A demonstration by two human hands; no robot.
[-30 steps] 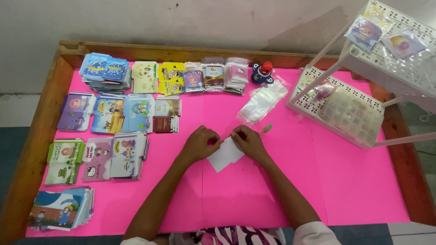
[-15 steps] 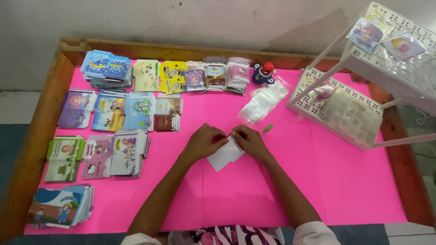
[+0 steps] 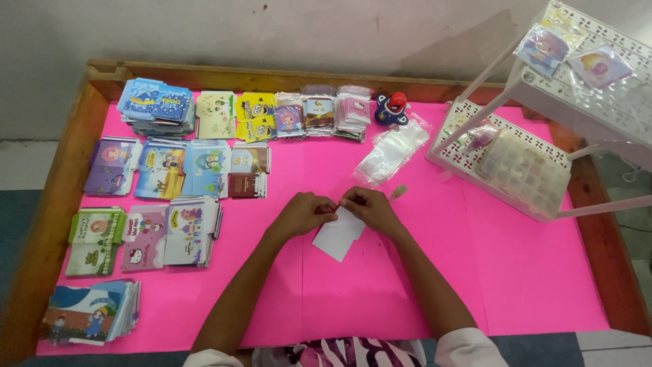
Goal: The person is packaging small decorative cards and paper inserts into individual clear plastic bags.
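Observation:
A small white card or envelope (image 3: 337, 235) lies tilted on the pink sheet (image 3: 435, 272) in the middle of the table. My left hand (image 3: 303, 211) and my right hand (image 3: 367, 207) meet at its upper corner, fingertips pinching that edge. A pile of clear plastic sleeves (image 3: 392, 153) lies just beyond my right hand, with a small brown object (image 3: 398, 191) beside it.
Stacks of colourful printed booklets (image 3: 178, 223) cover the left side and back row. A small red and blue toy figure (image 3: 392, 109) stands at the back. A white perforated rack (image 3: 523, 163) with packets fills the right. A wooden rim (image 3: 58, 204) frames the table.
Both hands have stayed together at the card's top edge, with the fingers shifting only slightly. Nothing else has moved.

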